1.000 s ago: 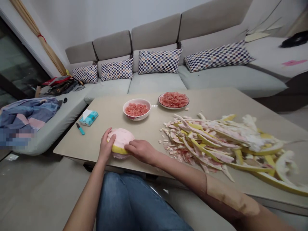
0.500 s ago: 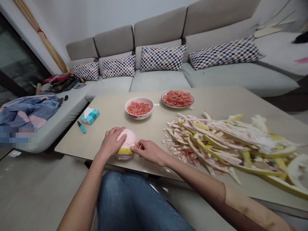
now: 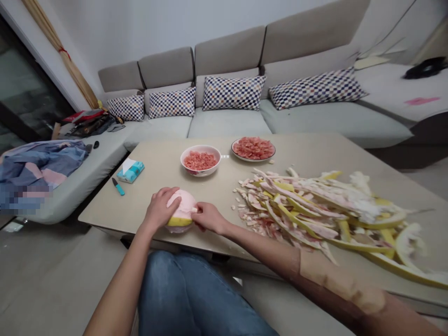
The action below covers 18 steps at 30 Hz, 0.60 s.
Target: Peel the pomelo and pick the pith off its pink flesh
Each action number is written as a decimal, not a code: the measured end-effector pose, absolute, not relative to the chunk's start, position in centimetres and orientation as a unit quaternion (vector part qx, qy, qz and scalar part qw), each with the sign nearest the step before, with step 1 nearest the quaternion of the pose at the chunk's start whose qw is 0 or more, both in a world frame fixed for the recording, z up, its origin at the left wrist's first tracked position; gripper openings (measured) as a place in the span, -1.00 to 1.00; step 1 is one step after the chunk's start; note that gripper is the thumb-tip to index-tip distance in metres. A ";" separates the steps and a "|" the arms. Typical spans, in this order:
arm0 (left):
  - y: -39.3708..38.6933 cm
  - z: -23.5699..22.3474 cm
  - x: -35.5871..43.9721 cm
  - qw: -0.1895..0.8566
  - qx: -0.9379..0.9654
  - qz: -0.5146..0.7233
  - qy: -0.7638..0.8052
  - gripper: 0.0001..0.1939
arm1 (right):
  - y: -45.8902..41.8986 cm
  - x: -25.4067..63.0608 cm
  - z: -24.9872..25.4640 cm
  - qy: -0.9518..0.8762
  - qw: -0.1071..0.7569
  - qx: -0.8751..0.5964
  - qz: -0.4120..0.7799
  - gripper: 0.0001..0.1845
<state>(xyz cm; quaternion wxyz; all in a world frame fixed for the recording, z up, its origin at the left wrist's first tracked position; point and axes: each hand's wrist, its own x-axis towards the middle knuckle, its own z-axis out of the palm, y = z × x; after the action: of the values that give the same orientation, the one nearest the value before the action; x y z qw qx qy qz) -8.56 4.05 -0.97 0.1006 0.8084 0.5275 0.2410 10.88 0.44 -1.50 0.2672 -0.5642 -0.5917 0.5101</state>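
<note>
Pomelo (image 3: 186, 201), bared on top: our left hand (image 3: 160, 208) grips it, fingers spread, while our right hand (image 3: 207, 217) pinches the remaining yellow rind's (image 3: 179, 221) end

Long grey cushioned sofa (image 3: 229, 51) sweeps right across | whitish wall (image 3: 140, 23) behind | glossy grey floor (image 3: 52, 270) | dark-framed pane (image 3: 19, 88) left, perhaps window
</note>
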 end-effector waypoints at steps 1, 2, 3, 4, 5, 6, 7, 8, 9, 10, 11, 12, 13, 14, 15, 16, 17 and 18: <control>4.0 -1.1 -8.9 0.105 0.805 0.250 0.528 -0.57 | 0.3 10.8 -1.6 -0.589 0.280 -0.553 0.519 -0.90; 3.9 -1.3 -9.2 0.106 0.802 0.260 0.528 -0.57 | 0.1 10.7 -1.6 -0.586 0.284 -0.540 0.533 -0.90; 3.7 -1.5 -9.4 0.105 0.798 0.269 0.528 -0.57 | 0.0 10.7 -1.5 -0.584 0.282 -0.527 0.550 -0.90; 3.6 -1.6 -9.7 0.102 0.796 0.276 0.529 -0.56 | -0.2 10.7 -1.5 -0.580 0.275 -0.518 0.565 -0.89; 3.5 -1.7 -9.8 0.100 0.795 0.281 0.529 -0.56 | -0.3 10.8 -1.4 -0.578 0.267 -0.515 0.573 -0.87; 3.3 -1.8 -9.9 0.098 0.794 0.283 0.529 -0.56 | -0.4 10.8 -1.3 -0.582 0.262 -0.515 0.573 -0.86; 3.3 -1.8 -10.0 0.097 0.794 0.283 0.529 -0.56 | -0.5 10.9 -1.2 -0.592 0.260 -0.515 0.562 -0.85; 3.2 -1.9 -9.9 0.096 0.794 0.284 0.529 -0.56 | -0.6 11.0 -1.0 -0.610 0.259 -0.516 0.543 -0.84; 3.1 -1.9 -9.9 0.096 0.793 0.284 0.530 -0.56 | -0.6 11.0 -0.9 -0.632 0.257 -0.517 0.517 -0.81; 3.1 -1.8 -9.8 0.096 0.794 0.283 0.529 -0.56 | -0.6 11.1 -0.8 -0.655 0.254 -0.519 0.486 -0.78; 3.1 -1.8 -9.7 0.094 0.795 0.282 0.528 -0.56 | -0.6 11.2 -0.6 -0.678 0.249 -0.522 0.453 -0.75; 3.1 -1.8 -9.7 0.091 0.797 0.280 0.528 -0.56 | -0.6 11.2 -0.5 -0.700 0.243 -0.524 0.420 -0.73; 3.1 -1.8 -9.6 0.089 0.798 0.278 0.527 -0.55 | -0.6 11.2 -0.3 -0.717 0.239 -0.527 0.388 -0.72; 3.2 -1.8 -9.6 0.089 0.798 0.277 0.527 -0.55 | -0.6 11.2 -0.2 -0.731 0.237 -0.526 0.365 -0.73; 3.2 -1.8 -9.6 0.090 0.798 0.277 0.528 -0.55 | -0.5 11.2 -0.2 -0.739 0.239 -0.523 0.350 -0.76; 3.3 -1.8 -9.7 0.093 0.796 0.280 0.529 -0.56 | -0.5 11.1 -0.2 -0.744 0.245 -0.517 0.345 -0.81; 3.3 -1.9 -9.8 0.097 0.794 0.283 0.530 -0.56 | -0.5 11.1 -0.3 -0.746 0.255 -0.509 0.347 -0.85; 3.4 -1.9 -9.8 0.102 0.791 0.285 0.531 -0.56 | -0.4 11.0 -0.5 -0.743 0.267 -0.500 0.355 -0.87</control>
<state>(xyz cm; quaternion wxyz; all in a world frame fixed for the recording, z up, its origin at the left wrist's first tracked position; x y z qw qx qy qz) -9.83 3.38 -1.90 0.1021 0.7911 0.5315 0.2851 10.99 -0.42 -0.52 0.2670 -0.5001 -0.7432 0.3555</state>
